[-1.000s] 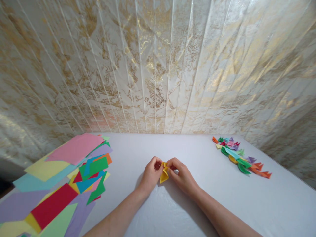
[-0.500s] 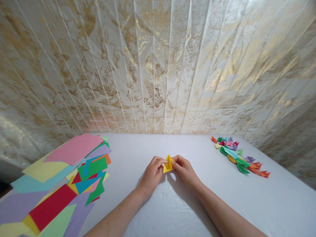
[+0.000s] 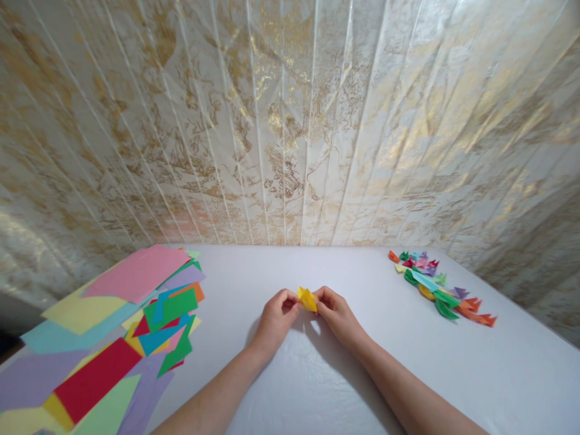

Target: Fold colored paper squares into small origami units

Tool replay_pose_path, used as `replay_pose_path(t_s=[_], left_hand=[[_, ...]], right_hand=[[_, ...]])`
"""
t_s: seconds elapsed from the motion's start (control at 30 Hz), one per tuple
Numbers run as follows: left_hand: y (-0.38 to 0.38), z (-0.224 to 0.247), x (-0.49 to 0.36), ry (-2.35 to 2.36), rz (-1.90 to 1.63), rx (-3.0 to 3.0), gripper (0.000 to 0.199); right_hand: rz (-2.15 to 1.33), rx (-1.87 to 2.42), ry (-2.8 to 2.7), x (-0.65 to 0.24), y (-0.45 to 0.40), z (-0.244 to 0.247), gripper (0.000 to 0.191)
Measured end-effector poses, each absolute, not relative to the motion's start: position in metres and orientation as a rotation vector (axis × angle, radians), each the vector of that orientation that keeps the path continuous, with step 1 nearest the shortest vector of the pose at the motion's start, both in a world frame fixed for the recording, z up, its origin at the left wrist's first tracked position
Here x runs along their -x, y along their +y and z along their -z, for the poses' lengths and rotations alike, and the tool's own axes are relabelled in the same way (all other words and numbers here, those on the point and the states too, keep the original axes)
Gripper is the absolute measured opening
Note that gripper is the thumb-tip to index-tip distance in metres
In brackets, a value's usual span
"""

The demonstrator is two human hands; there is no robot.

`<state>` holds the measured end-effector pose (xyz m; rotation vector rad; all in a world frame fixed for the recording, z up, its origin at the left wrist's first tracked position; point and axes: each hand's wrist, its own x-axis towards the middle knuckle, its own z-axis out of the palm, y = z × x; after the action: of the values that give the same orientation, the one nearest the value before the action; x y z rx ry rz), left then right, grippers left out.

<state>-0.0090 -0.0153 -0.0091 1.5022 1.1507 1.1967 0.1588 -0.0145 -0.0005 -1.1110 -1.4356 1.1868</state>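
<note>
A small piece of folded yellow paper (image 3: pixel 307 298) is held between my hands over the middle of the table. My left hand (image 3: pixel 277 315) pinches its left side between thumb and forefinger. On the opposite side, the thumb and fingers of my right hand (image 3: pixel 336 312) are closed on the paper's right edge. The paper's folds stand up a little, and its edges are partly hidden by my fingertips.
Loose coloured sheets lie spread on the left, among them a pink sheet (image 3: pixel 141 273), a red rectangle (image 3: pixel 97 382) and a green piece (image 3: pixel 171 310). Several small folded paper shapes (image 3: pixel 446 297) sit in a row on the right. A gold-patterned curtain (image 3: pixel 281 133) hangs behind the white table (image 3: pixel 290 386).
The yellow paper has turned and now looks more compact. My left forefinger, which reached across it, has drawn back to pinch its left side with the thumb.
</note>
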Motion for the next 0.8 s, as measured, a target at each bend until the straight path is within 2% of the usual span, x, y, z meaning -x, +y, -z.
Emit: replay_pose_path(t_s=[0.23,0.5,0.6,0.73,0.8], left_hand=[[-0.022,0.007,0.002,1.226,-1.258,-1.520,0.008],[-0.020,0.012,0.001,1.223,-1.330,-1.457,0.008],[-0.021,0.015,-0.002,1.173,-1.312,-1.390,0.020],[-0.023,0.012,-0.003,1.149,-1.201,-1.444,0.005],[-0.023,0.011,-0.003,1.149,-1.184,-1.453,0.006]], right_hand=[[-1.090,1.169,-1.562,-0.154,-0.020,0.002,0.022],[-1.015,1.187,-1.596,-0.154,-0.018,0.009,0.008],[-1.020,1.182,-1.571,-0.151,-0.019,0.007,0.010],[-1.013,1.175,-1.543,-0.149,-0.022,0.005,0.011],[-1.020,1.165,-1.541,-0.148,-0.022,0.004,0.010]])
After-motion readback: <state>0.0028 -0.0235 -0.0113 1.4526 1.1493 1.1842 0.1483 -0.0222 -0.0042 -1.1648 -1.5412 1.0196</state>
